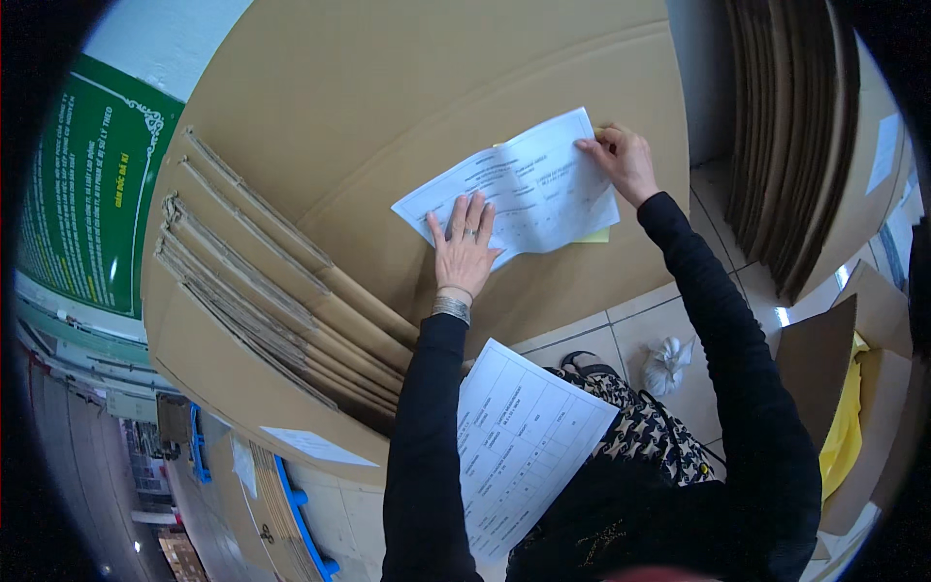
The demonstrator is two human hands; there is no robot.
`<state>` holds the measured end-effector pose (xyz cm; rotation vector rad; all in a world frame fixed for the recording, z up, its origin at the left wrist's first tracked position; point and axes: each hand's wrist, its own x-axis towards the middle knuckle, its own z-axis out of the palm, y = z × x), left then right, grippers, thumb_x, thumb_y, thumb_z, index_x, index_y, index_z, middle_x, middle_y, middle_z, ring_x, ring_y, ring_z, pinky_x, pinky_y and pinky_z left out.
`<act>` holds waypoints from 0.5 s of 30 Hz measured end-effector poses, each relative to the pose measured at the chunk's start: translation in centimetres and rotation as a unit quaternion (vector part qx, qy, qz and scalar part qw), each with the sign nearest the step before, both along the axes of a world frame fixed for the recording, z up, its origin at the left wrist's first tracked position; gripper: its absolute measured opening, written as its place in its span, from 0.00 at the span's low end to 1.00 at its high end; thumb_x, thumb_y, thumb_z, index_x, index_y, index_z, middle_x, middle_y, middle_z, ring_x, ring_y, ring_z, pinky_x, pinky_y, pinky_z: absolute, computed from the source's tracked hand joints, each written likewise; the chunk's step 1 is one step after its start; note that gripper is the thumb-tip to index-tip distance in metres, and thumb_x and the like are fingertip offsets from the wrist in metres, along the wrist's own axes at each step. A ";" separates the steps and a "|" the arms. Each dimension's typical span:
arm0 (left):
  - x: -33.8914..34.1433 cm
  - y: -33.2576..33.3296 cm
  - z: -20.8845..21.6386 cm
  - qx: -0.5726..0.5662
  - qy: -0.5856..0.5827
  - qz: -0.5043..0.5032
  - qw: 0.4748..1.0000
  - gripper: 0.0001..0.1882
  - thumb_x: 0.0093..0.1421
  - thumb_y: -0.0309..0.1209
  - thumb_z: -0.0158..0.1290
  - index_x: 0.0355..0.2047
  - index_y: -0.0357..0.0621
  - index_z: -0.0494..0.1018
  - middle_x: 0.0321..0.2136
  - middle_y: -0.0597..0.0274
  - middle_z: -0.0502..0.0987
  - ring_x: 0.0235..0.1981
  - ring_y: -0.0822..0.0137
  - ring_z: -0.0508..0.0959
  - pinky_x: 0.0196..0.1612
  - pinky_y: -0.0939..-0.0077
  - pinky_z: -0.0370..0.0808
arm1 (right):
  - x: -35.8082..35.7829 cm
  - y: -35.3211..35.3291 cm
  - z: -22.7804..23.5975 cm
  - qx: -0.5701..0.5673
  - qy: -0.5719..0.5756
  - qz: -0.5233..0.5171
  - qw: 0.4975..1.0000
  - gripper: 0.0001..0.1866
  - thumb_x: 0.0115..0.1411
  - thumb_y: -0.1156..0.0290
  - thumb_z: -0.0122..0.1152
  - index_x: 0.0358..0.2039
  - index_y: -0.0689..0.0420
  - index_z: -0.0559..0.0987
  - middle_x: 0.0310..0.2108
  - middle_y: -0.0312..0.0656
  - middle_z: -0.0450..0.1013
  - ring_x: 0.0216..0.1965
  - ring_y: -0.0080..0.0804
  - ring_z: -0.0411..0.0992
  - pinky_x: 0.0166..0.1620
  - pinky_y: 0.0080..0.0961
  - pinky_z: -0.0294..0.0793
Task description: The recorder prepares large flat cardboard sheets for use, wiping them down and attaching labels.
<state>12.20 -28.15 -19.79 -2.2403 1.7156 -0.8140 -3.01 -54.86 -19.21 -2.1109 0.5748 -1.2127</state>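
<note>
Pressing printed sheet [533,184] to cardboard panel [427,107] with spread left hand [465,250]; pinching edge with right hand [626,165], likely to keep taut.

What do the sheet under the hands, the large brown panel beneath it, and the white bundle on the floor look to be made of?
Sheet: matte white paper, shown by its print and soft creases.
Brown panel: probably matte cardboard, from its colour and pressed fold lines.
White bundle: perhaps thin plastic film with a faint sheen, given its crumpled folds; cloth isn't ruled out.
</note>
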 end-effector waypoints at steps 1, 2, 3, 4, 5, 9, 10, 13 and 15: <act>0.1 0.1 -0.7 0.005 0.015 0.041 0.999 0.38 0.53 0.49 0.53 0.61 0.53 0.54 0.65 0.61 0.46 0.66 0.55 0.42 0.61 0.38 0.40 | -0.5 -0.3 -0.1 0.046 -0.018 0.055 0.997 0.16 0.52 0.59 0.63 0.28 0.62 0.80 0.25 0.44 0.72 0.24 0.36 0.72 0.29 0.29 0.70; 0.2 0.0 -1.4 0.010 0.031 0.083 0.996 0.38 0.54 0.52 0.50 0.63 0.55 0.53 0.66 0.65 0.42 0.67 0.56 0.38 0.62 0.36 0.35 | -1.8 -1.0 0.0 0.054 -0.003 0.062 0.997 0.14 0.52 0.62 0.63 0.29 0.62 0.80 0.26 0.45 0.73 0.25 0.34 0.72 0.30 0.27 0.70; -0.7 -1.2 -1.4 0.006 0.038 0.071 0.997 0.38 0.54 0.52 0.50 0.63 0.55 0.53 0.66 0.65 0.42 0.67 0.56 0.38 0.62 0.36 0.35 | -4.6 -2.4 0.0 0.059 0.020 0.061 0.996 0.13 0.53 0.65 0.63 0.31 0.63 0.80 0.26 0.46 0.74 0.26 0.31 0.73 0.30 0.26 0.70; -1.8 -2.6 -1.0 0.039 0.038 0.097 0.994 0.38 0.54 0.53 0.49 0.63 0.57 0.52 0.66 0.65 0.42 0.67 0.58 0.38 0.62 0.36 0.34 | -7.6 -4.0 -0.6 0.044 0.028 0.031 0.998 0.09 0.53 0.71 0.62 0.30 0.64 0.80 0.27 0.46 0.75 0.27 0.28 0.73 0.32 0.24 0.71; -2.3 -3.0 -0.7 0.075 0.033 0.134 0.988 0.38 0.54 0.53 0.49 0.63 0.59 0.52 0.67 0.65 0.41 0.67 0.59 0.37 0.61 0.36 0.33 | -10.4 -4.2 -0.3 0.050 0.035 0.012 0.998 0.07 0.52 0.75 0.61 0.31 0.64 0.79 0.26 0.45 0.74 0.27 0.29 0.72 0.33 0.24 0.71; -3.5 -6.5 -0.5 0.063 0.015 0.034 0.997 0.39 0.54 0.53 0.50 0.63 0.62 0.50 0.67 0.69 0.37 0.67 0.61 0.34 0.62 0.36 0.32 | -26.0 -6.1 1.2 -0.086 0.122 -0.135 0.980 0.08 0.52 0.77 0.58 0.33 0.66 0.76 0.28 0.45 0.70 0.32 0.31 0.72 0.37 0.23 0.70; -4.1 -8.0 -0.4 0.072 0.039 0.014 0.997 0.40 0.53 0.53 0.51 0.64 0.64 0.49 0.67 0.70 0.37 0.67 0.61 0.33 0.62 0.36 0.31 | -31.9 -7.5 -0.1 -0.079 0.115 -0.190 0.972 0.10 0.54 0.77 0.57 0.37 0.65 0.77 0.32 0.42 0.74 0.34 0.28 0.72 0.41 0.21 0.69; -5.3 -9.7 -0.3 0.090 0.000 -0.007 0.996 0.41 0.53 0.52 0.51 0.64 0.67 0.46 0.67 0.71 0.36 0.67 0.61 0.32 0.62 0.36 0.30 | -54.0 -11.2 -1.6 0.144 0.032 -0.278 0.949 0.12 0.60 0.75 0.53 0.43 0.63 0.76 0.42 0.37 0.73 0.43 0.24 0.69 0.49 0.19 0.67; -4.9 -10.0 -0.9 0.093 -0.026 -0.004 0.995 0.40 0.54 0.54 0.49 0.64 0.68 0.46 0.67 0.72 0.37 0.67 0.64 0.34 0.62 0.37 0.30 | -66.0 -6.9 -1.0 0.027 0.138 -0.356 0.924 0.11 0.62 0.75 0.50 0.43 0.63 0.75 0.40 0.37 0.72 0.42 0.27 0.70 0.48 0.22 0.67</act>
